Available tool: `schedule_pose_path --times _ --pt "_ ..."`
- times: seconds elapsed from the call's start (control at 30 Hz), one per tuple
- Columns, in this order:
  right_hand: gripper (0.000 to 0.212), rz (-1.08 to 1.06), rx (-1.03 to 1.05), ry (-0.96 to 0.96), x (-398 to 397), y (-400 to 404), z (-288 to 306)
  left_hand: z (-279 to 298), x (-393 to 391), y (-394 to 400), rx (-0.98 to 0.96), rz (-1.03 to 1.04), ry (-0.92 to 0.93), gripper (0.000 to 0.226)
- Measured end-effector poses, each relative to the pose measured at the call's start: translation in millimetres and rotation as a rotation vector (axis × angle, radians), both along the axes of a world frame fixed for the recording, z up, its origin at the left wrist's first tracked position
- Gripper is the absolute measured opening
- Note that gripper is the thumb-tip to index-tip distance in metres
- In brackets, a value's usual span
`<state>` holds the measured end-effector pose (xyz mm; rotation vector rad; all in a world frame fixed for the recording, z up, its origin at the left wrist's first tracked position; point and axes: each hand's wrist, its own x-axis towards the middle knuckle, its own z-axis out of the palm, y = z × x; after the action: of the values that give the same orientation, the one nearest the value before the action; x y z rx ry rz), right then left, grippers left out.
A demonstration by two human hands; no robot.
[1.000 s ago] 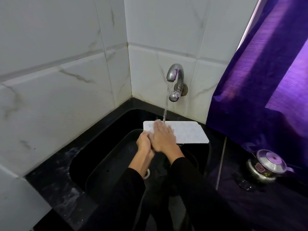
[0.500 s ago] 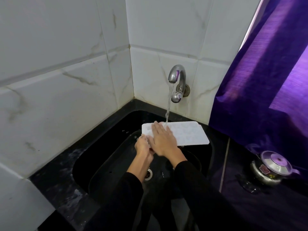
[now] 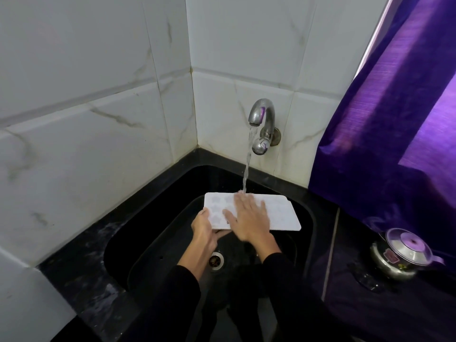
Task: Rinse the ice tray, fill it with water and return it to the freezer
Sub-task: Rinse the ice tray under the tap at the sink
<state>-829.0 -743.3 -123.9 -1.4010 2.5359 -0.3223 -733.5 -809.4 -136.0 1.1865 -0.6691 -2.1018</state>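
A white ice tray [image 3: 281,213] is held flat over the black sink [image 3: 306,218], under water running from the steel tap [image 3: 262,114]. The stream lands on the tray's far edge, by my fingertips. My left hand [image 3: 203,230] grips the tray's near left corner from below and the side. Lying flat on top of the tray is my right hand [image 3: 246,215], fingers spread, blurred with motion. Faint shaped cells show on the tray's left part.
The sink drain [image 3: 216,260] lies below my wrists. White tiled walls [image 3: 98,119] close the corner on the left and behind. A purple curtain [image 3: 394,119] hangs on the right above a black counter [image 3: 350,280] with a steel lidded pot [image 3: 402,255].
The tray has come nearer me and tilted a little. My right hand has slid rightward across its top, uncovering the cells on the left. Water keeps running.
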Motion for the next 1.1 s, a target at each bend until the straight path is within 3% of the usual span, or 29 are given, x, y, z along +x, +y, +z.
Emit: schedule_pose_path --times 0.17,0.2,0.3,0.37,0.47,0.57,0.63,0.73,0.83,0.9,0.97,1.1 --pt "0.124 -0.319 0.191 -0.198 -45.1 9.8 18.5 -12.2 14.2 -7.6 -0.006 -0.076 0.069 0.037" --pt "0.121 -0.339 0.21 -0.228 -52.4 9.3 23.7 -14.3 15.6 -8.2 -0.006 -0.09 0.088 0.038" --pt "0.074 -0.389 0.092 -0.317 -63.9 8.0 38.9 -16.1 15.8 -9.4 -0.007 -0.113 0.136 0.039" --pt "0.059 -0.445 -0.017 -0.293 -63.2 9.3 44.2 -16.1 12.1 -12.2 -0.016 -0.13 0.127 0.041" --pt "0.052 -0.477 -0.155 -0.161 -56.6 13.6 43.4 -15.3 6.2 -21.5 0.078 -0.137 0.057 0.054" --pt "0.036 -0.402 -0.317 0.021 -53.8 21.4 25.0 -9.0 -0.6 -29.9 0.305 -0.147 0.156 0.081" --pt "0.027 -0.317 -0.442 0.133 -49.2 28.6 5.7 -4.2 -6.2 -31.8 0.384 -0.163 0.253 0.073" --pt "0.026 -0.283 -0.512 0.123 -41.7 37.3 -11.3 -4.0 -14.2 -33.6 0.36 -0.088 0.265 0.047" --pt "0.027 -0.286 -0.303 0.005 -29.5 32.0 -0.2 -11.7 -16.6 -30.4 0.271 -0.019 0.241 0.042" --pt "0.046 -0.243 -0.18 -0.014 -19.1 21.8 8.4 -11.0 -18.2 -24.0 0.218 0.004 0.263 0.037" --pt "0.057 -0.175 -0.167 0.049 -9.5 11.4 11.9 -4.9 -23.7 -19.2 0.176 0.009 0.31 0.034" --pt "0.053 0.087 -0.162 0.098 2.4 -8.4 11.4 5.3 -35.4 -8.4 0.083 -0.087 0.235 0.035"
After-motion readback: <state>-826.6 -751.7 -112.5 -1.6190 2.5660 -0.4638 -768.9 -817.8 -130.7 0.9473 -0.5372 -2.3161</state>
